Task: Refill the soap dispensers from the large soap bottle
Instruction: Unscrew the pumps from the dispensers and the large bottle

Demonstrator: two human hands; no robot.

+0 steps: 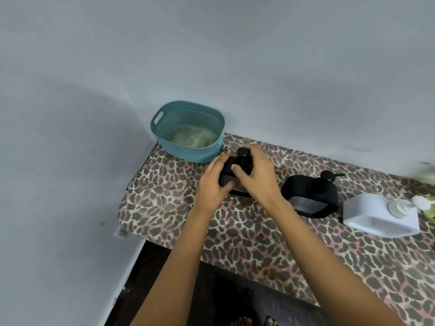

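The left hand [213, 183] grips the black dispenser [225, 172] on the counter [164, 198] to steady it, the right hand [256, 178] curls round its pump, probably to unscrew it for refilling, and beyond stands a teal basket [188, 147].

Dim, soft, even light gives the wall [259, 55] a cool grey cast, and a broad faint shadow darkens its left part. The wide lens bends the worktop [240, 231] edges. Blur smears the far right edge, where the white soap dispenser [376, 217] looks soft. The near floor [223, 297] is dark.
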